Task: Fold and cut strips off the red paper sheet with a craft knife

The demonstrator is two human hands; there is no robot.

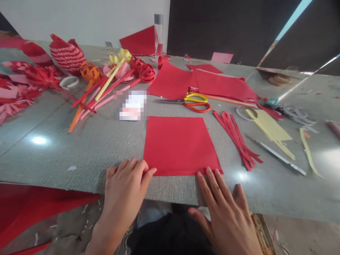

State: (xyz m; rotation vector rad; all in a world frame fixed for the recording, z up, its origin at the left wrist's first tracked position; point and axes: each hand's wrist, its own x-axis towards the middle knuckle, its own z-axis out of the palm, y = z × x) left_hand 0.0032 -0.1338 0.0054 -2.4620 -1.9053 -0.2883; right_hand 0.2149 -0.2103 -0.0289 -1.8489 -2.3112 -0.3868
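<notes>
A sheet of red paper (177, 145) lies in front of me, with a narrow fold running along its near edge. My left hand (127, 180) is at the near left corner, fingers curled and thumb against the index finger, closed on the paper's corner. Stretched out and spread, the fingers of my right hand (225, 209) rest their tips on the folded strip near the right corner. Beyond the sheet are scissors (196, 101) with one yellow and one red handle. Several cut red paper strips (236, 141) lie to its right.
Paper flowers on rolled stems (106, 85) lie at the left, beside a blurred white object (132, 105). More red sheets (220, 83) and a clear bottle (158, 35) are behind. At right are a craft knife (281, 156), yellow paper (273, 125) and a tape roll (247, 113).
</notes>
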